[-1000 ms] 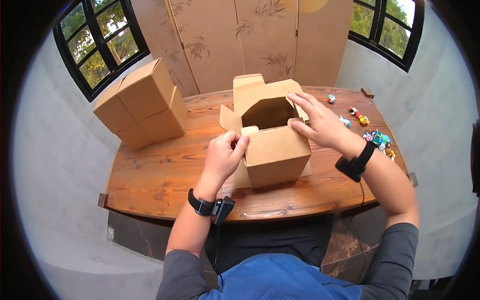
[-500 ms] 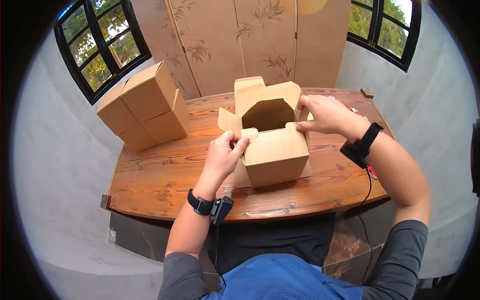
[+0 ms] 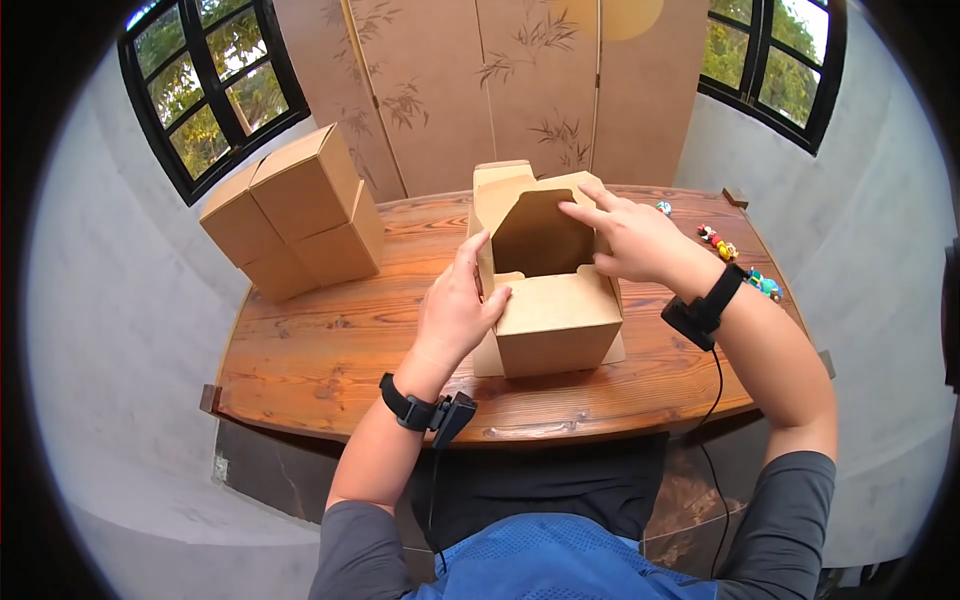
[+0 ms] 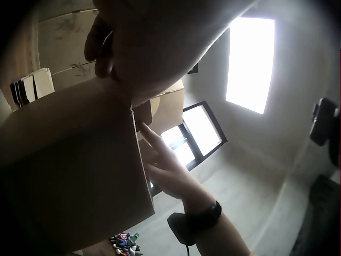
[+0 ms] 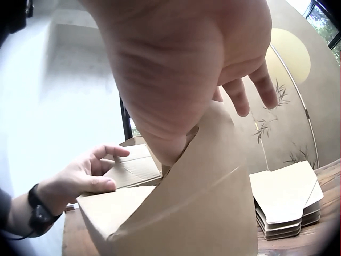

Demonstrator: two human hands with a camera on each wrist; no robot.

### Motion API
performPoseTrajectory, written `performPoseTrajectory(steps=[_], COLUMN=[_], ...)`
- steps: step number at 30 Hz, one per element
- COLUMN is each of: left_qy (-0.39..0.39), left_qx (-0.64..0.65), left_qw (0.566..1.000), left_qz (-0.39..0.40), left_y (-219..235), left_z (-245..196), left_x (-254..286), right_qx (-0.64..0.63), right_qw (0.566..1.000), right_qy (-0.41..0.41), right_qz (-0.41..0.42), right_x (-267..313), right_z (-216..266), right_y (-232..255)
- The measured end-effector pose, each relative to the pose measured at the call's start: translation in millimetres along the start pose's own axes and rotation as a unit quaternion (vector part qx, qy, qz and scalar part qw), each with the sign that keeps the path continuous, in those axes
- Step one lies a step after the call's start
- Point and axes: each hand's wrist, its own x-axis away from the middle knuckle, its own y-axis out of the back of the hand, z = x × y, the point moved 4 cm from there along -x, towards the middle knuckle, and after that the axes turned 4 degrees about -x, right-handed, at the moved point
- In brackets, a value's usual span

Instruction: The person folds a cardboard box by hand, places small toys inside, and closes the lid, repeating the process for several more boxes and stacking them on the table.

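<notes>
Open-topped cardboard box [image 3: 558,348], left hand [image 3: 456,305] at its left side, fingers extended; right hand [image 3: 645,240] at its right edge, fingers spread

On the wooden table [image 3: 300,350], an open cardboard box [image 3: 558,347] was set centrally, stacked boxes [image 3: 300,200] were placed left, small colourful figures [image 3: 718,243] were scattered right, and flattened cardboard [image 5: 285,194] was piled beyond.

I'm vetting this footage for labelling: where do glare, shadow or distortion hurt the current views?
Head: table edge looks bowed, frame corners black; left wrist: window glares white, box in deep shadow; right wrist: wall washed out.
</notes>
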Motion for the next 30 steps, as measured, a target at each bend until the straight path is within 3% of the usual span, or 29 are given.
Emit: performPoseTrajectory(steps=[4, 6, 7, 9, 13, 16, 18, 21, 24, 28, 30], left_qy=[-0.006, -0.089, -0.088, -0.164, -0.114, -0.118, -0.118, -0.118, -0.109, -0.096, -0.094], left_qx=[0.032, 0.09, 0.089, -0.025, 0.006, 0.012, 0.011, 0.01, 0.013, 0.011, 0.017], left_qw=[0.999, 0.991, 0.991, 0.986, 0.992, 0.992, 0.992, 0.992, 0.993, 0.995, 0.995], left_qz=[0.005, -0.049, -0.051, -0.011, 0.046, 0.038, 0.039, 0.034, 0.03, 0.032, 0.043], left_y=[-4.2, -6.8, -6.7, -10.7, -14.6, -14.3, -13.7, -15.3, -15.4, -17.1, -16.5], left_z=[-0.5, -2.9, -0.8, -4.5, 3.8, 5.7, 5.0, 5.1, 5.6, 8.0, 8.4], left_x=[3.2, 3.1, 2.5, 3.7, 2.4, 1.5, 0.2, -0.8, -0.6, 0.1, -0.7], right_qx=[-0.081, -0.143, -0.143, -0.192, -0.228, -0.307, -0.441, -0.483, -0.447, -0.425, -0.43], right_qw=[0.997, 0.989, 0.989, 0.98, 0.971, 0.951, 0.895, 0.873, 0.891, 0.899, 0.899], right_qy=[-0.015, -0.005, -0.003, -0.003, -0.008, -0.014, -0.062, -0.049, -0.048, -0.082, -0.081], right_qz=[-0.011, -0.035, -0.035, -0.044, -0.067, -0.031, -0.031, -0.042, -0.067, -0.061, -0.019], right_x=[-8.8, -14.8, -17.0, -18.8, -18.6, -15.5, -17.3, -12.4, -12.0, -4.1, -3.1], right_z=[-0.8, -1.2, -0.8, -0.3, -1.7, -5.5, -22.0, -23.7, -35.7, -31.8, -24.7], right_y=[-3.5, -6.4, -8.2, -12.0, -17.4, -17.6, -29.4, -27.7, -48.1, -34.6, -31.1])
